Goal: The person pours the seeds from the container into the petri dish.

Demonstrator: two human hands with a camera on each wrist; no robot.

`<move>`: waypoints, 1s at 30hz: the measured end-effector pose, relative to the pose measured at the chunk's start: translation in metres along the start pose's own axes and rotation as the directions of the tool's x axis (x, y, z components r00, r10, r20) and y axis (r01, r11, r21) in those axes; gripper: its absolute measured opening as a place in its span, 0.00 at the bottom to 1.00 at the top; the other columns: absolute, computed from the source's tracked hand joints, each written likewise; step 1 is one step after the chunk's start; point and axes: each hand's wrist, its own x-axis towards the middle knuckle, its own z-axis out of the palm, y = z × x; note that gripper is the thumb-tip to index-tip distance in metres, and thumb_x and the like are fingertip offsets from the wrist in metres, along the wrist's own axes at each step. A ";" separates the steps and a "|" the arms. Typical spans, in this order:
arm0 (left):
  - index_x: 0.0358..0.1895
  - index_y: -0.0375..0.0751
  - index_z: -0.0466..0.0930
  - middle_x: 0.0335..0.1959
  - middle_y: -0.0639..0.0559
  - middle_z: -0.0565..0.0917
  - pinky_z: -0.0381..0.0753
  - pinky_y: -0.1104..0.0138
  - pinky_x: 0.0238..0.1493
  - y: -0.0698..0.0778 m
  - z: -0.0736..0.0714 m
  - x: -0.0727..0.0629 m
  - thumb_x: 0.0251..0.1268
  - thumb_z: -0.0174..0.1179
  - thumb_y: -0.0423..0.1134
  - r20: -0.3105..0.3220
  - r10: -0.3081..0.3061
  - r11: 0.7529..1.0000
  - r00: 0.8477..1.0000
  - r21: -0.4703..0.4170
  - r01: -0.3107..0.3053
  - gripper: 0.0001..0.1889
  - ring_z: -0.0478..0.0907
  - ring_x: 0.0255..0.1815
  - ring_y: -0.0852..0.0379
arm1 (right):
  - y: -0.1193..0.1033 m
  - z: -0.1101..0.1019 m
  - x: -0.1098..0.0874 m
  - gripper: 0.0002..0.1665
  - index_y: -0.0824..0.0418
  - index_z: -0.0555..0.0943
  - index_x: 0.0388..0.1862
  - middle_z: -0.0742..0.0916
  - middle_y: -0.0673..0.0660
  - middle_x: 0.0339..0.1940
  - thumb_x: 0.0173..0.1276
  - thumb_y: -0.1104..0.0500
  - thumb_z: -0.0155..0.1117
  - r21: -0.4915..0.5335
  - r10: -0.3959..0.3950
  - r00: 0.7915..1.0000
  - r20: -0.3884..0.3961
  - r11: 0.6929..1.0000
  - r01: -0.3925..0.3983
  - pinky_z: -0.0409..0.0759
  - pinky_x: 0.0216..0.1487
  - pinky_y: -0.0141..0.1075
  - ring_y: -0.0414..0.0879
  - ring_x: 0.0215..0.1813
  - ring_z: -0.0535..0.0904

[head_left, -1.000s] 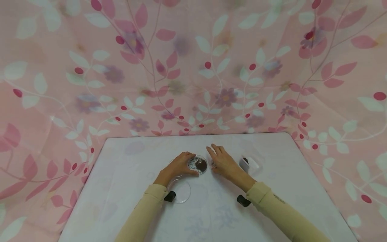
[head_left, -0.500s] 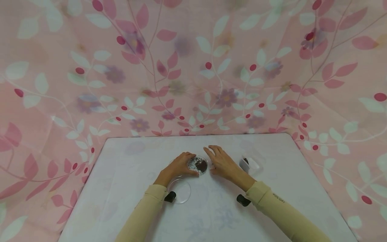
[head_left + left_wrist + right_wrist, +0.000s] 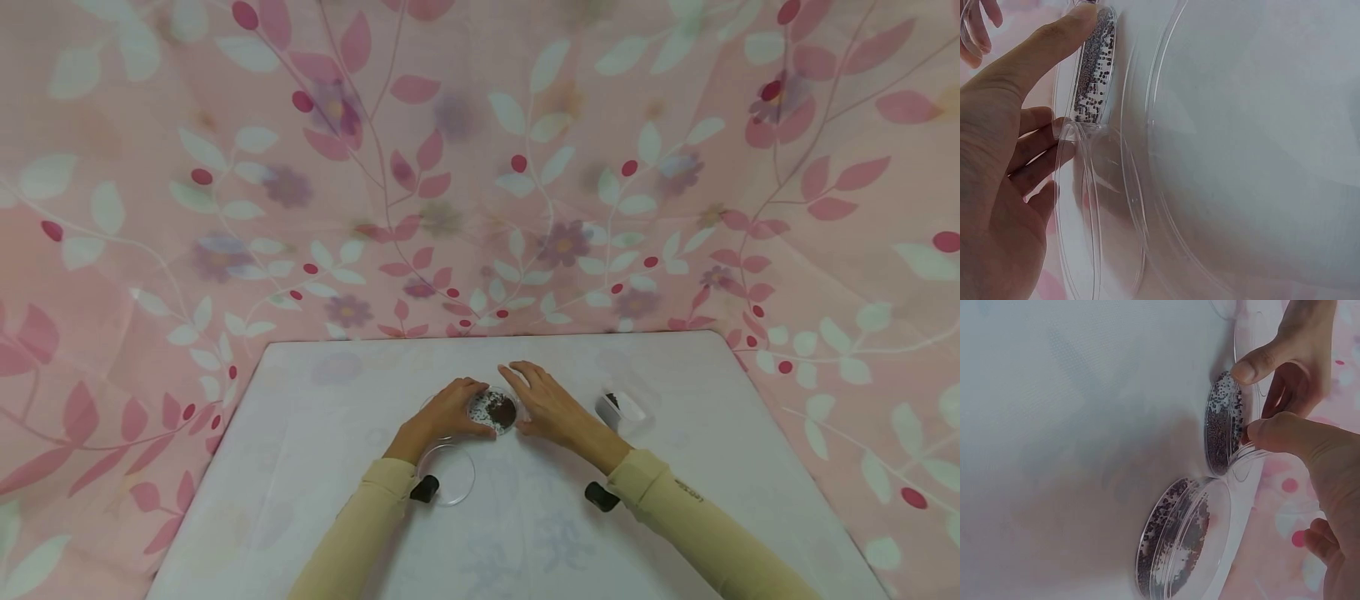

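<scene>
A clear petri dish point(image 3: 501, 412) spread with dark granules stands at mid-table. My left hand point(image 3: 450, 408) grips it from the left, its thumb point(image 3: 1066, 34) curving along the near rim. On the other side my right hand point(image 3: 551, 402) comes close, fingers over the far edge and thumb point(image 3: 1272, 432) at the rim. A clear curved edge point(image 3: 1244, 464) lies by that thumb. Whether the right hand grips it I cannot tell. Another granule-filled petri dish point(image 3: 1185, 534), with a clear cover, sits under my right hand, hidden in the head view.
An empty clear round dish or lid point(image 3: 447, 475) lies by the left wrist, with more clear discs point(image 3: 1082, 212) beside the left hand. A clear box point(image 3: 622, 408) holding dark material stands at the right. Pink patterned cloth point(image 3: 480, 167) hangs behind the white table point(image 3: 330, 517).
My right hand has moved slightly left, toward the petri dish, and now covers the granules seen under it earlier. The left hand keeps its hold in place.
</scene>
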 end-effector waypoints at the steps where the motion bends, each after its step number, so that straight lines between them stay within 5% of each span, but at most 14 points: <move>1: 0.69 0.44 0.70 0.65 0.48 0.76 0.70 0.54 0.71 0.000 0.000 0.000 0.44 0.74 0.63 0.000 0.001 1.000 1.000 -0.003 -0.001 0.48 0.70 0.68 0.50 | 0.000 0.000 0.000 0.61 0.59 0.58 0.77 0.71 0.63 0.70 0.48 0.52 0.82 0.006 -0.004 1.000 0.000 1.000 0.004 0.73 0.68 0.50 0.57 0.70 0.69; 17: 0.70 0.45 0.69 0.67 0.49 0.74 0.70 0.55 0.71 0.002 0.005 0.000 0.45 0.74 0.63 0.005 0.016 1.000 1.000 0.008 -0.016 0.48 0.69 0.69 0.51 | -0.009 0.006 0.007 0.60 0.60 0.59 0.77 0.72 0.63 0.70 0.50 0.46 0.80 0.016 -0.089 0.995 -0.036 0.996 0.090 0.72 0.68 0.54 0.56 0.72 0.68; 30: 0.69 0.44 0.70 0.64 0.48 0.76 0.72 0.55 0.69 0.001 0.002 0.001 0.44 0.73 0.64 -0.006 0.043 0.999 0.999 0.025 -0.043 0.48 0.71 0.67 0.51 | -0.007 -0.001 0.010 0.62 0.59 0.58 0.77 0.72 0.63 0.69 0.47 0.49 0.82 0.062 -0.018 1.000 -0.005 0.998 0.018 0.73 0.67 0.55 0.56 0.69 0.71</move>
